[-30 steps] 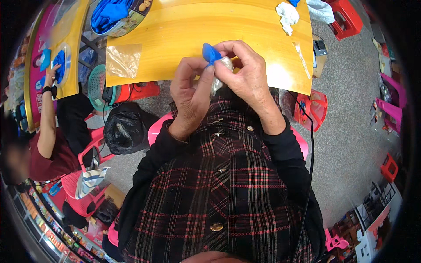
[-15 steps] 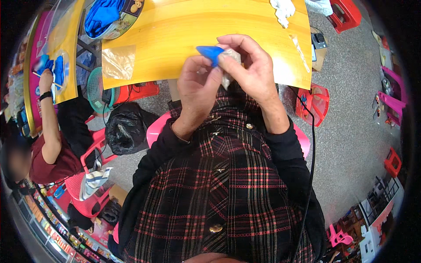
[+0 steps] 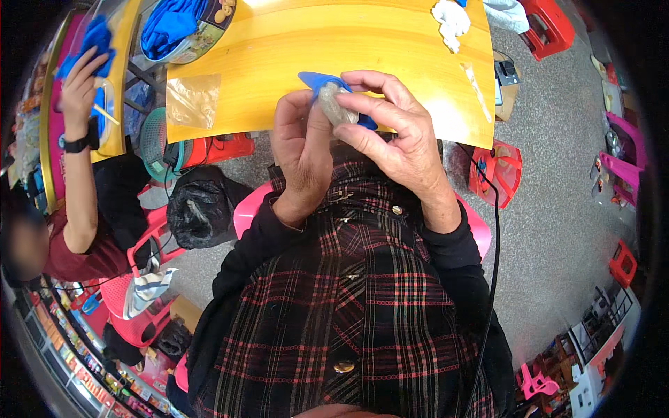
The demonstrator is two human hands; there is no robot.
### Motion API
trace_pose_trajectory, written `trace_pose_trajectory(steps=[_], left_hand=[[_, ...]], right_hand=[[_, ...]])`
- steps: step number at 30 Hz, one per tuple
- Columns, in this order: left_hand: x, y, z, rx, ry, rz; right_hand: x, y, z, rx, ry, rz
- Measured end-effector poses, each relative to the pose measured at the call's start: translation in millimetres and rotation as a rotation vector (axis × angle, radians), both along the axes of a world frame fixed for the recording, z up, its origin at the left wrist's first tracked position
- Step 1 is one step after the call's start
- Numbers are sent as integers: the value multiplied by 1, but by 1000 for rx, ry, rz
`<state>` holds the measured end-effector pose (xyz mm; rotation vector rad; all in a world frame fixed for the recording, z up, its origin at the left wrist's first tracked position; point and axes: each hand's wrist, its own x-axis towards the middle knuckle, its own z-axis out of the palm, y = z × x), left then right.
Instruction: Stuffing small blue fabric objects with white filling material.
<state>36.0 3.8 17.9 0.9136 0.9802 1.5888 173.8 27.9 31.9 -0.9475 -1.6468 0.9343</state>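
Over the near edge of the yellow table, my left hand is closed on a small pointed blue cloth piece, gripping it between thumb and fingers. Lying against the cloth is a greyish-white wad, perhaps stuffing; its exact kind is unclear. My right hand pinches this wad from the right with thumb and fingers. Blue cloth shows above the wad and at its lower right; the rest is hidden by the wad and my fingers.
A round tin of blue cloth stands at the far left of the yellow table. A clear plastic bag and white fluffy stuffing lie on it. At left, a co-worker's hand holds blue cloth. A black cable hangs at right.
The grey wad has come into fuller view on the blue cloth, and my right fingers have shifted onto it. The co-worker's hand has risen with blue cloth.
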Motion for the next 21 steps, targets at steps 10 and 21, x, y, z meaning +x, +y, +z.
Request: trace_pose_trajectory(steps=[10,21], left_hand=[[-6,-3,-4,62,179,-33],[-11,4,-3,106,344,-5]], right_hand=[[-4,-1,-6,-66,-50,-42],[2,3,-13,-236,170,101]])
